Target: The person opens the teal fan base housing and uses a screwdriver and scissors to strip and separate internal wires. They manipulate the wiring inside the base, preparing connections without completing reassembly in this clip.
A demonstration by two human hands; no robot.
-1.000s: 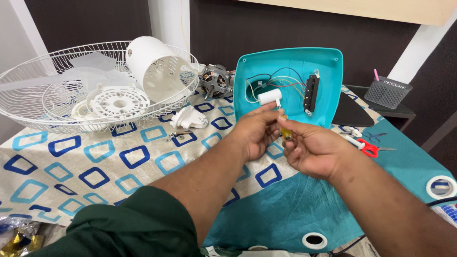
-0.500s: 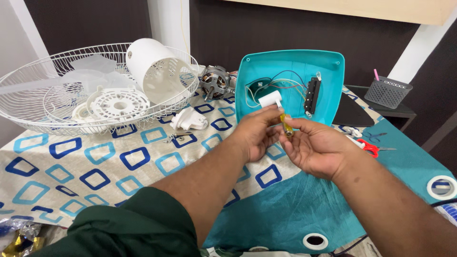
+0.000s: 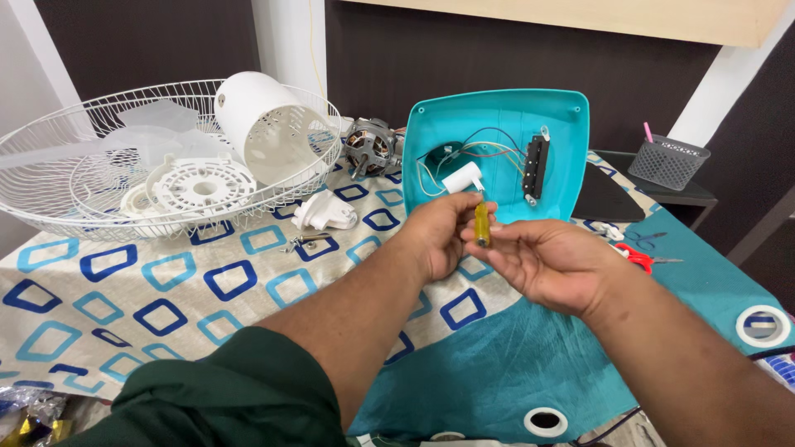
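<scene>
My left hand (image 3: 436, 236) and my right hand (image 3: 556, 266) meet over the table's middle, and both pinch a small yellow-handled screwdriver (image 3: 481, 225) that stands nearly upright. Its metal tip points up toward a white box-shaped part (image 3: 461, 177) on wires. That part hangs in front of an open teal plastic housing (image 3: 505, 112), which stands tilted just behind my hands. Inside the housing are coloured wires and a black switch block (image 3: 535, 168).
At the left lies a white wire fan guard (image 3: 58, 211) holding a white cylindrical cover (image 3: 265, 124), a clear blade and a round disc. A motor (image 3: 369, 146), a white plastic piece (image 3: 325, 213), screws (image 3: 302, 242), red-handled scissors (image 3: 639, 257) and a grey mesh basket (image 3: 667, 161) lie around on the patterned cloth.
The screwdriver has turned from slanted between my fingers to nearly upright, and its yellow handle shows more. My hands stay close together in much the same place.
</scene>
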